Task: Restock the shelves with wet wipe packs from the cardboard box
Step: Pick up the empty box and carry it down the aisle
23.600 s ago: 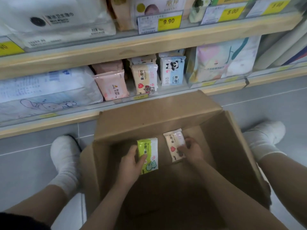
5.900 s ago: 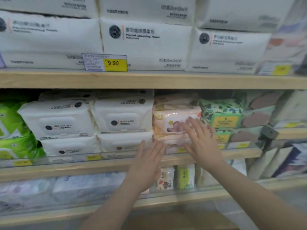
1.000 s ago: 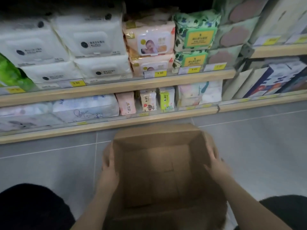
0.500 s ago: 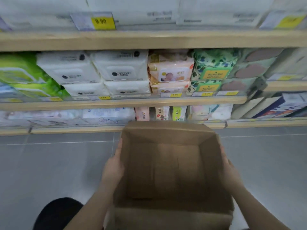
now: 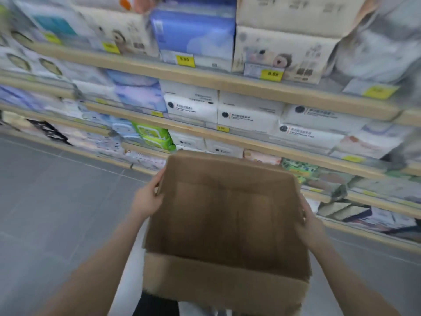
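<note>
Head view: left hand [image 5: 149, 199] and right hand [image 5: 307, 221] clasp opposite walls of the cardboard box [image 5: 225, 290].

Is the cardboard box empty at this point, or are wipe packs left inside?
Empty. The cardboard box is open-topped, and its bare brown floor and walls show no packs inside.

Both forearms bare to the frame edge, no sleeves visible. Left hand [image 5: 149, 199] and right hand [image 5: 308, 222] ungloved; no watch or bracelet-like band seen. Dark garment [image 5: 157, 304] shows low, blurred.
</note>
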